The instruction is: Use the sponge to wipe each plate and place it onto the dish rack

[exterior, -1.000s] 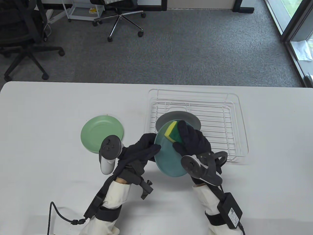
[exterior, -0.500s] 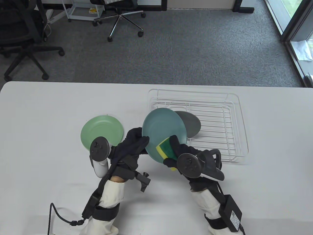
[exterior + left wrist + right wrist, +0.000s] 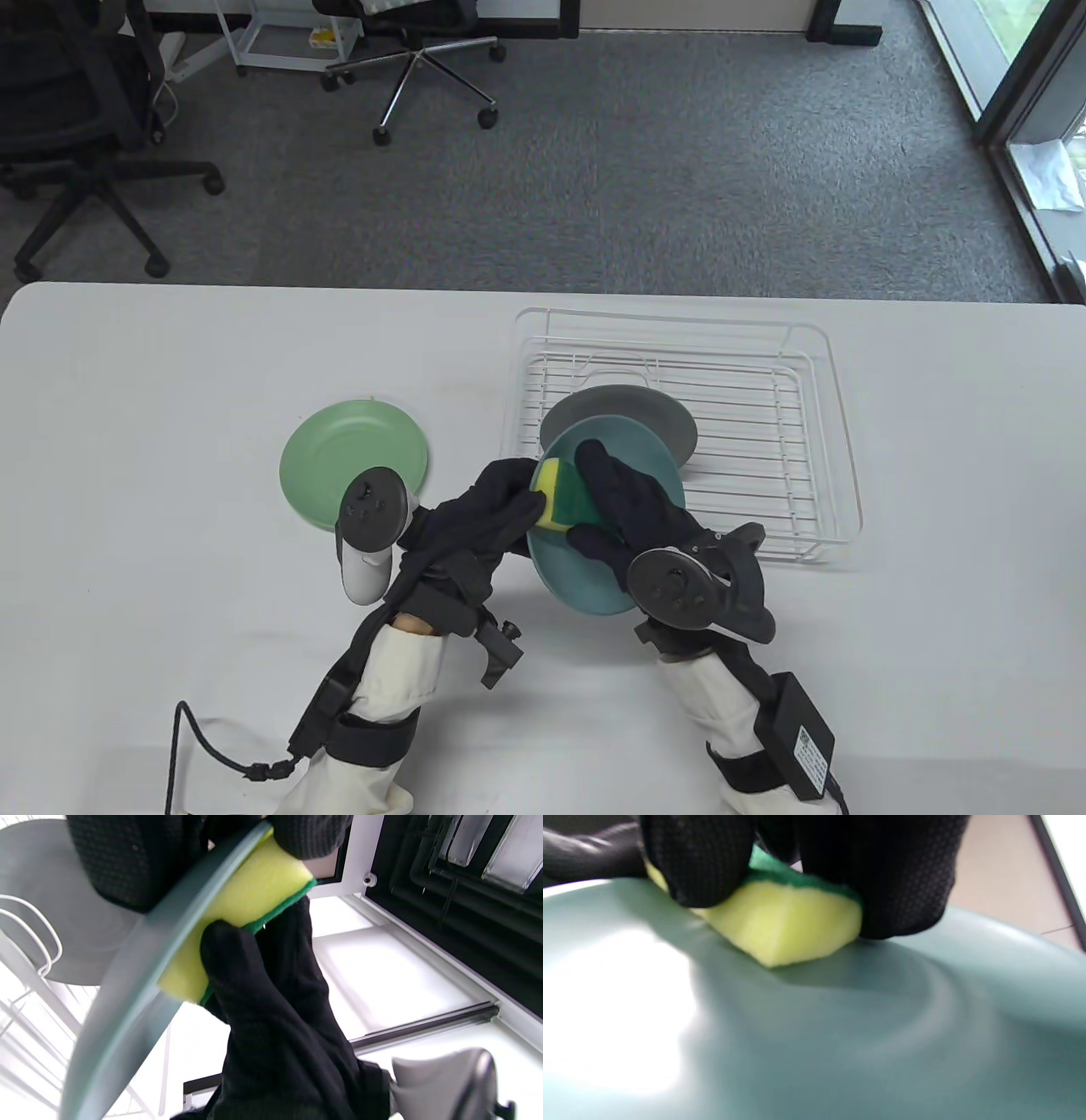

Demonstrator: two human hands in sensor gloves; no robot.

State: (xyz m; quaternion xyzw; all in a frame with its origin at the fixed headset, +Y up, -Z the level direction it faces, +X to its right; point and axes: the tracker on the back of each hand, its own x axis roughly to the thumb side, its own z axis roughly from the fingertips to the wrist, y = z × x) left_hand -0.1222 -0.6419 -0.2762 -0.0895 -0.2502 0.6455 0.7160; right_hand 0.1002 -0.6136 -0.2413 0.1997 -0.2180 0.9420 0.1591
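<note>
A teal plate (image 3: pixel 585 577) is held tilted above the table, in front of the white wire dish rack (image 3: pixel 814 424). My left hand (image 3: pixel 501 501) grips its left rim (image 3: pixel 127 984). My right hand (image 3: pixel 628 505) holds a yellow and green sponge (image 3: pixel 560 501) and presses it on the plate's face (image 3: pixel 814 1035) near the left rim. The sponge (image 3: pixel 785 925) lies yellow side down on the plate, as the sponge (image 3: pixel 242 904) also shows beside the rim. A grey plate (image 3: pixel 653 412) rests in the rack behind the teal one. A light green plate (image 3: pixel 339 450) lies flat on the table to the left.
The white table (image 3: pixel 170 382) reaches well to the left and right of the hands. Office chairs (image 3: pixel 85 127) stand on the grey carpet beyond the far edge. A black cable (image 3: pixel 182 747) trails from the left sleeve near the front edge.
The teal plate has tipped back down and toward me after being raised toward the rack. The sponge has moved from the plate's lower edge up to its left rim.
</note>
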